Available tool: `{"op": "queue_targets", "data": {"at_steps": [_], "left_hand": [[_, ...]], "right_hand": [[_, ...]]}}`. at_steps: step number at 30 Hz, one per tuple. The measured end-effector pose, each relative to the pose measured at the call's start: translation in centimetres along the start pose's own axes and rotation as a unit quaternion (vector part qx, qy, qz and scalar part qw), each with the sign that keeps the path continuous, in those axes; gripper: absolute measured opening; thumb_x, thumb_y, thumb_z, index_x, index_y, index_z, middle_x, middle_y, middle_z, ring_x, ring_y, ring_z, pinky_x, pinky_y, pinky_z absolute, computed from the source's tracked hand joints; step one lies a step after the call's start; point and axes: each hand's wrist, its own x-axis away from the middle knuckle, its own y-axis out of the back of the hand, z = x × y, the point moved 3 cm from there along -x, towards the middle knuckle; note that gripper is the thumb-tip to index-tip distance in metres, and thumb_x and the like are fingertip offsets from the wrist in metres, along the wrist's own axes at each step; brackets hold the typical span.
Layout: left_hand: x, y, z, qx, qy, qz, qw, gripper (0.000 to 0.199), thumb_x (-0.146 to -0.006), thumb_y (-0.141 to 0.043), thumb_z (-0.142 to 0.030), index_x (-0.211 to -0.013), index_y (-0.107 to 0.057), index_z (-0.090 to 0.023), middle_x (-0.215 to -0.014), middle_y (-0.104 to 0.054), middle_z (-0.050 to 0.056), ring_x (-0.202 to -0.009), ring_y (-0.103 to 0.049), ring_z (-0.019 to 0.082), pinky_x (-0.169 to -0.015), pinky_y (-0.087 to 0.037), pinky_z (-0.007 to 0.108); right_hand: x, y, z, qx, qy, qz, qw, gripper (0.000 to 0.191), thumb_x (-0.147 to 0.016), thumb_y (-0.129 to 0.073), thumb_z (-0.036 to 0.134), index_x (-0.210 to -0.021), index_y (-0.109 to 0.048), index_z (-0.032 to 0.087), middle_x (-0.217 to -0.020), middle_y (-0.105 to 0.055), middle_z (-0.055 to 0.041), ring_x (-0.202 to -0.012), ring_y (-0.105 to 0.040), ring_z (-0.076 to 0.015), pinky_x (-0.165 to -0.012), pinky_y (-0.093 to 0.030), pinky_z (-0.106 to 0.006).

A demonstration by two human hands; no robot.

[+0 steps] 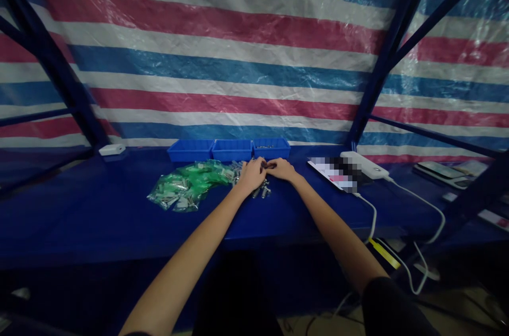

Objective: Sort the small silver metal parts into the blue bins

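My left hand [252, 174] and my right hand [281, 169] meet over a small heap of metal parts [262, 189] on the blue table [274, 217]. Fingers of both are bent together around something small and dark, too small to make out. More metal parts lie just left of my left hand. Beside them are clear bags with green markings [199, 179], holding metal pieces. Behind my hands stand three blue bins in a row: the left bin [191, 151], the middle bin [233, 151] and the right bin [271, 150], which has small parts in it.
On the right, a phone-like device [332, 173] lies by a white power bank [363, 165] with white cables. A small white box [112, 150] sits at the back left. Blue frame posts rise at both sides before a striped sheet [222, 55].
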Motion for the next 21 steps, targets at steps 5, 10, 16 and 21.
{"op": "queue_targets", "data": {"at_steps": [5,10,16,21], "left_hand": [[0.0,0.8,-0.3,0.031,0.025,-0.023,0.999,0.025,-0.080,-0.044,-0.018,-0.103,-0.053,-0.021,-0.088,-0.066,0.003,-0.091,-0.058,0.021,-0.083,-0.035,0.035],[0.0,1.5,-0.4,0.052,0.074,-0.047,0.995,0.018,-0.080,-0.046,-0.020,-0.095,-0.055,-0.020,-0.089,-0.066,0.004,-0.092,-0.058,0.021,-0.081,-0.036,0.033],[-0.2,1.9,0.2,0.102,0.118,-0.101,0.983,0.015,-0.085,-0.042,-0.029,-0.084,-0.053,-0.020,-0.078,-0.063,0.003,-0.077,-0.058,0.018,-0.070,-0.038,0.028],[-0.4,1.6,0.4,0.158,0.119,-0.133,0.971,0.029,-0.089,-0.033,-0.039,-0.073,-0.049,-0.020,-0.067,-0.056,0.000,-0.067,-0.054,0.015,-0.062,-0.035,0.025]], "right_hand": [[0.3,0.0,0.5,-0.003,-0.024,-0.018,1.000,0.023,-0.073,-0.058,0.037,-0.090,-0.069,0.027,-0.090,-0.070,0.0024,-0.089,-0.064,-0.0160,-0.072,-0.046,-0.023],[0.6,0.2,0.6,-0.029,-0.039,-0.070,0.996,0.018,-0.068,-0.063,0.033,-0.082,-0.069,0.025,-0.085,-0.071,0.0017,-0.085,-0.064,-0.0163,-0.072,-0.046,-0.024],[-0.1,0.7,-0.3,-0.172,-0.039,-0.148,0.973,0.020,-0.064,-0.068,0.031,-0.081,-0.069,0.021,-0.078,-0.070,-0.0008,-0.079,-0.064,-0.0164,-0.070,-0.047,-0.025],[-0.8,0.4,0.2,-0.394,-0.036,-0.110,0.912,0.029,-0.065,-0.068,0.032,-0.089,-0.069,0.015,-0.082,-0.069,-0.0038,-0.073,-0.062,-0.0127,-0.067,-0.046,-0.022]]}}
